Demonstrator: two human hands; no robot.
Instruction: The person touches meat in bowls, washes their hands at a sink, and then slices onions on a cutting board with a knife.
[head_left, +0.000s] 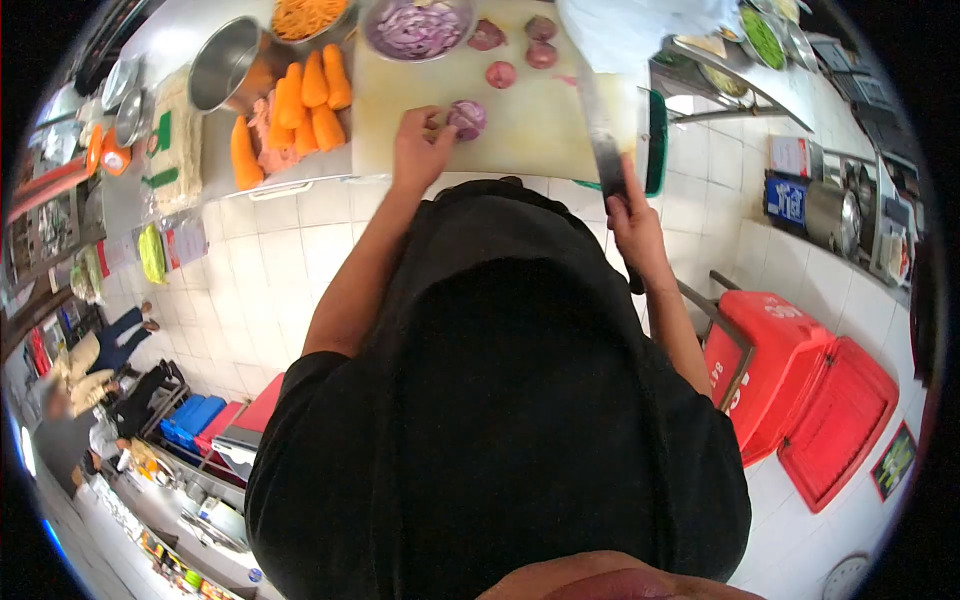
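On the pale cutting board [400, 85], my left hand [424, 143] touches the left side of a purple onion [467, 119] with its fingertips, the fingers bent and a little apart. My right hand [636, 222] is closed round the black handle of a large knife [596, 115], whose blade points away from me over the board's right part. Farther back on the board lie several reddish onions [500, 74]. A metal bowl of sliced purple onion [418, 28] stands at the board's far left.
Left of the board are peeled carrots [315, 80], an empty metal bowl [226, 66] and a bowl of shredded carrot [308, 14]. White plastic [625, 30] lies at the back right. A red crate [765, 360] stands on the floor at right. Other people are far left.
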